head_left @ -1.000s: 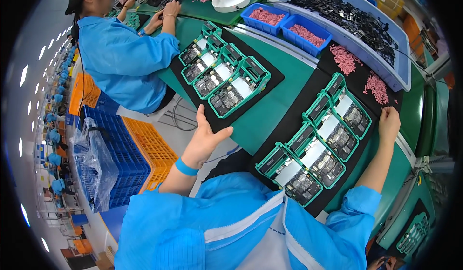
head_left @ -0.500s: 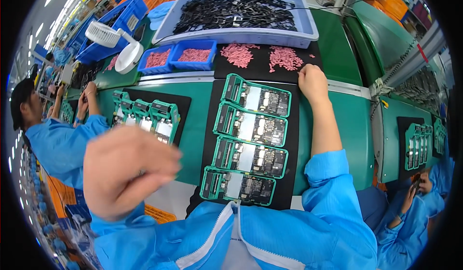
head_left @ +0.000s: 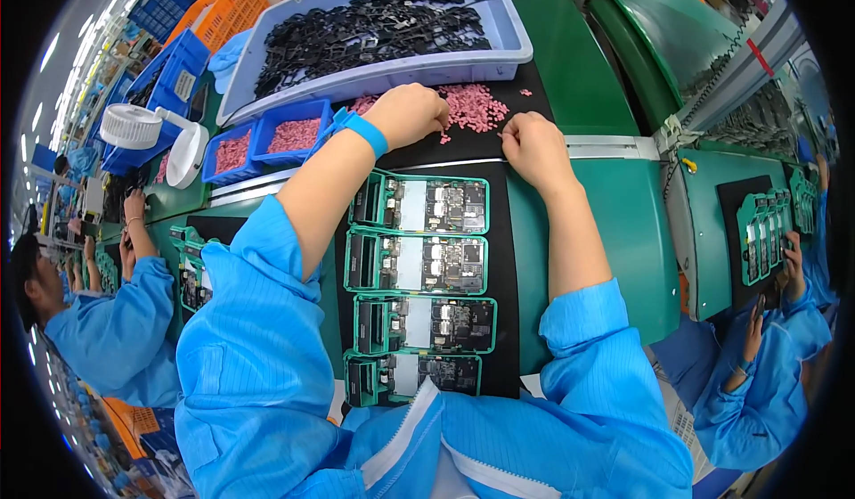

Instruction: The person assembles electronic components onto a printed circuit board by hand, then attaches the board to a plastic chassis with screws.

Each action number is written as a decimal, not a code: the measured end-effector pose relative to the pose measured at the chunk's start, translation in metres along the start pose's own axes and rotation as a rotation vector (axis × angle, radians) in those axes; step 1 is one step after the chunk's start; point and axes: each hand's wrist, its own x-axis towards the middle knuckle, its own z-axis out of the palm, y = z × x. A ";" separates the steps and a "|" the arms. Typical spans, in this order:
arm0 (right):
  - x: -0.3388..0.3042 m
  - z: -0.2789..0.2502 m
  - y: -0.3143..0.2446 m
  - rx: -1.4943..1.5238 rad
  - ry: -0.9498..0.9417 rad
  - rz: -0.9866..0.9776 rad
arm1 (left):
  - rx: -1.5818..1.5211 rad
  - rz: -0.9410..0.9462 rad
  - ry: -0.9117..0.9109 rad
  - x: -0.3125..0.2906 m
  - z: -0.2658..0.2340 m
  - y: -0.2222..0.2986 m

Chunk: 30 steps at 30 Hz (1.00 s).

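Head view: left hand (head_left: 411, 114) and right hand (head_left: 533, 147) both rest at the heap of small pink parts (head_left: 470, 107) on the black mat (head_left: 504, 258), just below the pale blue tray of black parts (head_left: 374, 31). Left fingers curl into the heap; whether they grip a piece cannot be told. Right fingertips look pinched together at the heap's edge, contents hidden. Parts judged tiny, light, easily scattered; best pinched singly. Four green-framed circuit boards (head_left: 419, 263) lie between the forearms.
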 end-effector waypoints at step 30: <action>0.006 0.019 -0.002 -0.046 0.014 -0.043 | -0.217 -0.181 0.018 -0.035 -0.019 0.014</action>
